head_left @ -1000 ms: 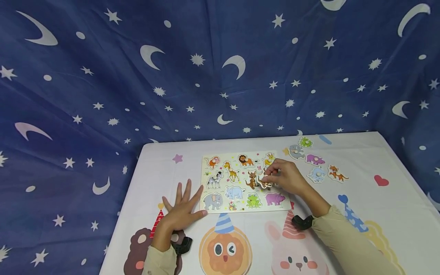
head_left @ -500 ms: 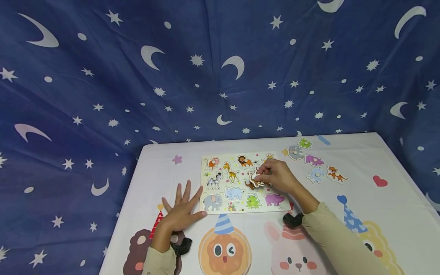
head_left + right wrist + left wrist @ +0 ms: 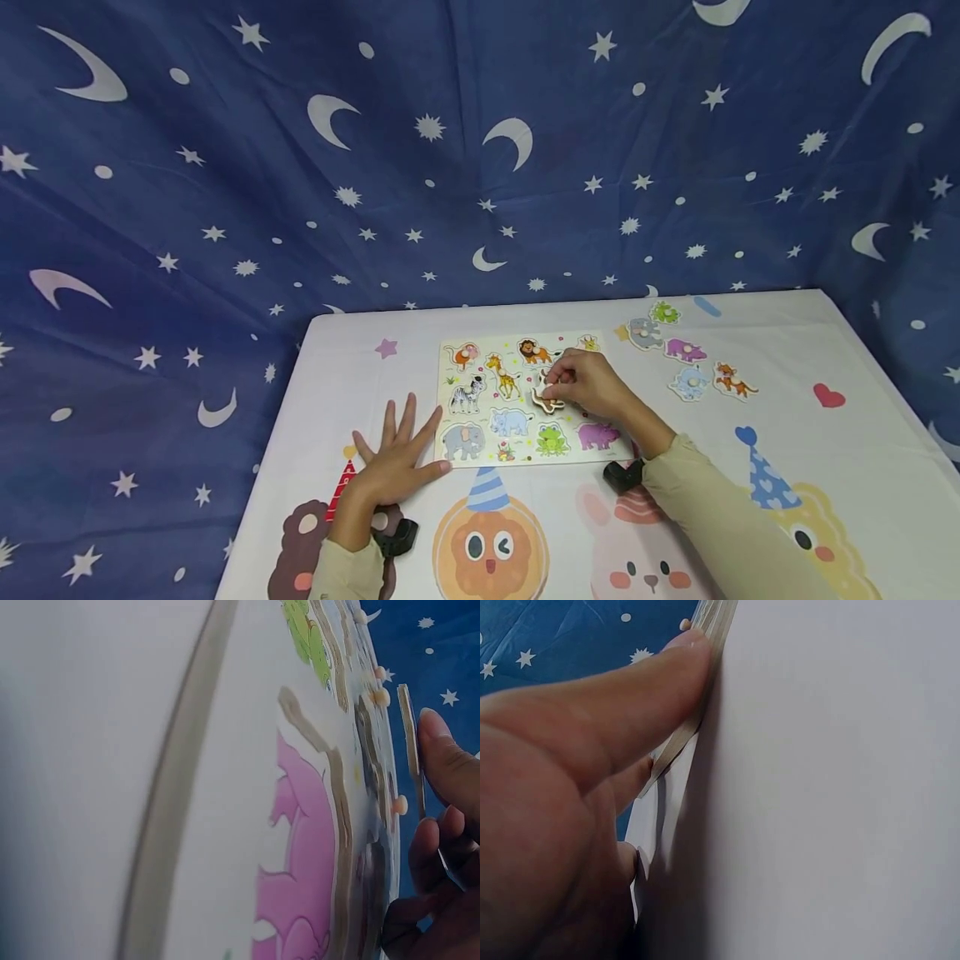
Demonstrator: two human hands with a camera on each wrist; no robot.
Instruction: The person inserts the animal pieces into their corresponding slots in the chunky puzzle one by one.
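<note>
Puzzle board [image 3: 525, 398] flat near table [image 3: 787, 492] centre, its left edge touched by thumb of left hand [image 3: 397, 462]. Broad bare cloth at 3 o'clock of the board, past 5 loose animal pieces [image 3: 686, 350] lying at 2 o'clock, well apart from the board. Blue star-and-moon backdrop [image 3: 225, 167] rising right behind the table's far edge at 12 o'clock.

Left hand flat on the table at 8 o'clock of the board, palm down, fingers spread and straight, holding nothing; in the left wrist view, thumb [image 3: 630, 690] pressed along the board's thin edge. Right hand [image 3: 592, 385] over the board's middle, at 3 o'clock of the giraffe, forearm running back toward 5 o'clock in a beige sleeve [image 3: 720, 517]. Grip narrow: fingertips pinching a brown animal piece [image 3: 547, 393], held over the board's middle row; in the right wrist view the same piece [image 3: 409, 742] seen edge-on, thin and wooden, standing just off the board face, fingertip [image 3: 442, 750] against its back.

Piece brown with a pale outline, small against the hand, partly hidden by the fingers. On the board, monkey, lion, giraffe, zebra, elephant, rhino, frog and purple hippo [image 3: 597, 433] showing.
</note>
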